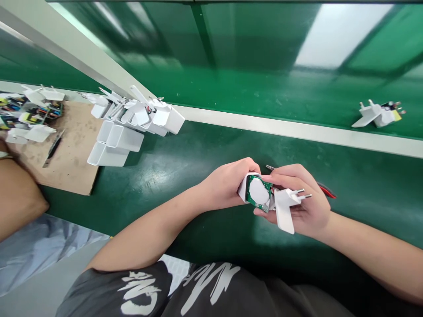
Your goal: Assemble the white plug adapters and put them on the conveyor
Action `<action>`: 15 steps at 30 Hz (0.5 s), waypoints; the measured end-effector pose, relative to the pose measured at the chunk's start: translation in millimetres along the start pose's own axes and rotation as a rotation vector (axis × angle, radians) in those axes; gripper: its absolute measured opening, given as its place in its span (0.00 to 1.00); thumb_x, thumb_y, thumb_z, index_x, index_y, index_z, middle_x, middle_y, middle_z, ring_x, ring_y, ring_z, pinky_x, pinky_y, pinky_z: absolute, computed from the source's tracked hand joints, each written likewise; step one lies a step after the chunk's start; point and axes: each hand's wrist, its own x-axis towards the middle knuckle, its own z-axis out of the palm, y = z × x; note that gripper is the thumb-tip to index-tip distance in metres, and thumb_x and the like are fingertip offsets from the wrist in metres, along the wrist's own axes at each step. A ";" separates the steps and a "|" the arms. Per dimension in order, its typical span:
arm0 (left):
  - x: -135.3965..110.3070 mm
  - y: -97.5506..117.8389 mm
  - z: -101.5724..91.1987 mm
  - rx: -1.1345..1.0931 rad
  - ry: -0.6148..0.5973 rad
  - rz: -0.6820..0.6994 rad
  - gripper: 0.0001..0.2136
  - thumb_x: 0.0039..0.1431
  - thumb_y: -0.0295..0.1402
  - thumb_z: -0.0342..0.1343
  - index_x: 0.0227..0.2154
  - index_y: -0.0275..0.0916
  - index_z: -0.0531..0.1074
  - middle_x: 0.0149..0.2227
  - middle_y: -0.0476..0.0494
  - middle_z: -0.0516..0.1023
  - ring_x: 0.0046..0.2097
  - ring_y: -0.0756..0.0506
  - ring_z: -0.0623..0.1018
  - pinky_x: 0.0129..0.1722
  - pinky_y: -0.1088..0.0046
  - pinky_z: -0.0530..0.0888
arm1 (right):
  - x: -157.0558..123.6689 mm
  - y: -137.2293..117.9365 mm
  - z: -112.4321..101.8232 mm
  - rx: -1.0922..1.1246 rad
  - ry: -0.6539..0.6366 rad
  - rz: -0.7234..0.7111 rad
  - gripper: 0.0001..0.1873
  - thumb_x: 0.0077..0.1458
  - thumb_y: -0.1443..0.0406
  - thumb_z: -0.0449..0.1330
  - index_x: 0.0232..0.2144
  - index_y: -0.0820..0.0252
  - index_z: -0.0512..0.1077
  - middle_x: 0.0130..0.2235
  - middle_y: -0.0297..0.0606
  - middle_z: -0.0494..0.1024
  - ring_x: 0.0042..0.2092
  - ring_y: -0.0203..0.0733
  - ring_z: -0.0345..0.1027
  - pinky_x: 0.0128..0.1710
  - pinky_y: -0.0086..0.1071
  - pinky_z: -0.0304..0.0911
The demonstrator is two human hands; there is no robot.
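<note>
Green matting covers the long bench, with a pale strip (297, 127) running across it beyond the hands. Near the middle, the left hand (228, 185) is clenched round a white shell (243, 187), whose open end faces the right hand. A green circuit board (264, 203) with a round white pad on it sits in that opening, partly pushed in. The right hand (306, 204) touches the left at the fingertips and grasps a plug cap (286, 213), white, with two metal pins pointing away from the left hand. The cap lies against the board's edge. A thin tool (326, 190) with a red and black end passes behind the right hand, its metal tip showing above the fingers. Whether the fingers grip it I cannot tell. Well off to the left of the left hand and farther away lies a heap of empty shells (132, 119), open-ended and hollow, some stacked flat, others tipped against plug caps. Beside that heap is a cardboard sheet (76, 163) with a pair of tweezers (53, 147) on it and more loose parts (29, 116) at its far edge. Another person's arm (16, 198) rests at the sheet's near corner. Far to the right of the right hand, past the strip, sits a small cluster of parts (378, 114).
</note>
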 end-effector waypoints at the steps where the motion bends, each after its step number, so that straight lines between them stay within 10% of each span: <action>1: 0.0 -0.1 -0.4 0.003 -0.002 0.003 0.18 0.61 0.41 0.69 0.46 0.43 0.67 0.42 0.48 0.79 0.37 0.47 0.79 0.35 0.72 0.71 | 0.1 0.2 0.3 0.008 0.002 -0.001 0.34 0.58 0.60 0.77 0.64 0.51 0.73 0.47 0.43 0.77 0.43 0.48 0.77 0.42 0.43 0.79; 15: 0.7 2.2 -0.3 0.028 -0.024 -0.020 0.17 0.60 0.39 0.68 0.45 0.43 0.67 0.41 0.49 0.79 0.37 0.47 0.79 0.34 0.73 0.70 | -0.3 -1.2 2.2 0.040 -0.011 -0.009 0.32 0.61 0.64 0.74 0.65 0.55 0.72 0.48 0.44 0.75 0.44 0.47 0.77 0.42 0.41 0.79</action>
